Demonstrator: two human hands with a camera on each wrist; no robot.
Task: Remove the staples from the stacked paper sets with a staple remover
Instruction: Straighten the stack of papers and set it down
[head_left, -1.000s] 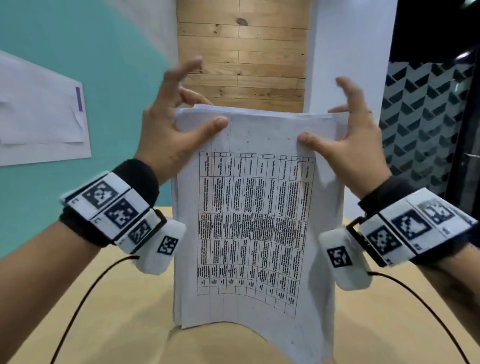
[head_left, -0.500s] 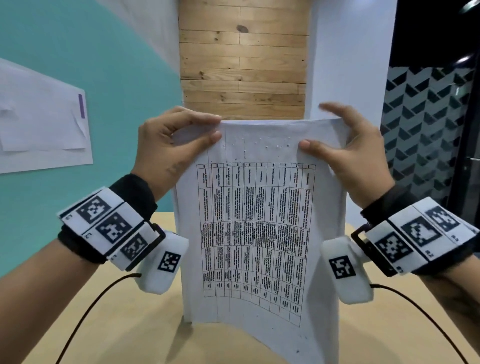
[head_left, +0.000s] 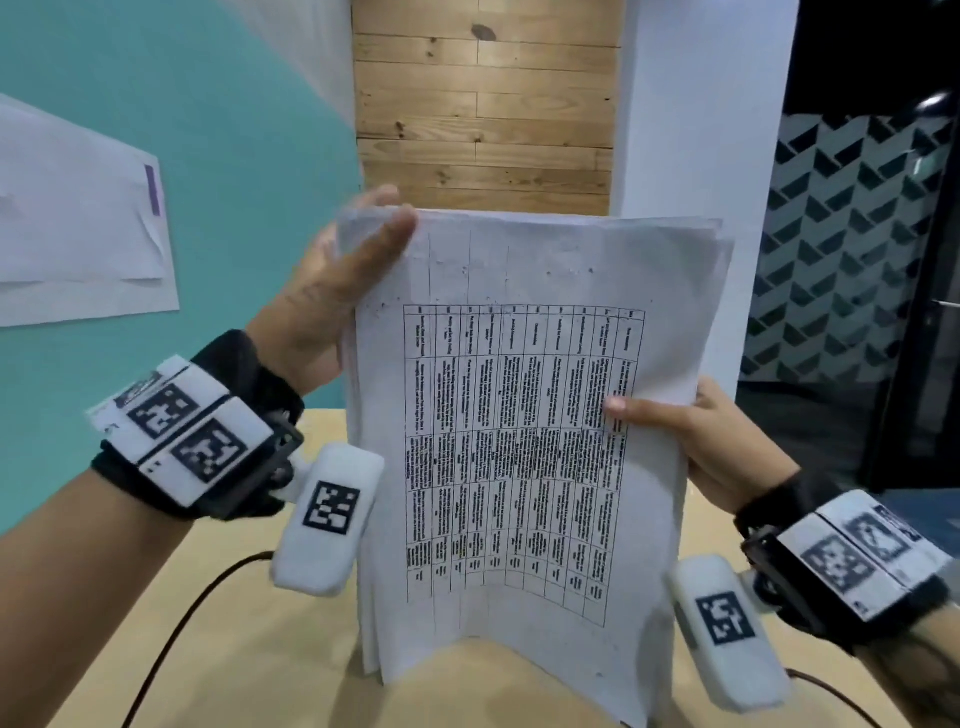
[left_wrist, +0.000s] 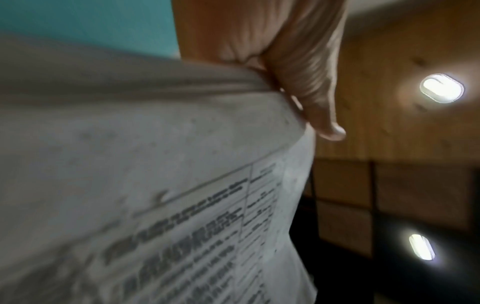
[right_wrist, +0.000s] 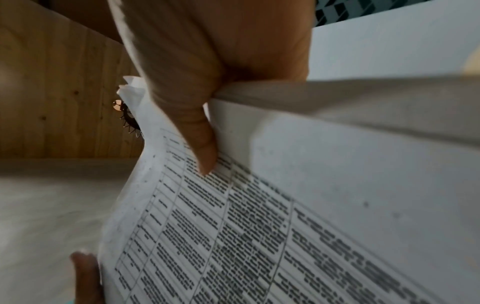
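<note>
White printed paper stack (head_left: 524, 415) is standing upright on the light wooden table (head_left: 260, 649), the left hand (head_left: 332, 291) pinching its top left corner, the right hand (head_left: 711, 441) gripping its right edge, thumb in front

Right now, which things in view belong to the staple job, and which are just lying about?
Part of the job:
- paper stack, held upright on the table
- left hand, gripping its upper left corner
- right hand, pinching its right edge
No staple remover shows.

Just there:
- white sheet on the teal wall
- wood panelling
- wrist cable
</note>
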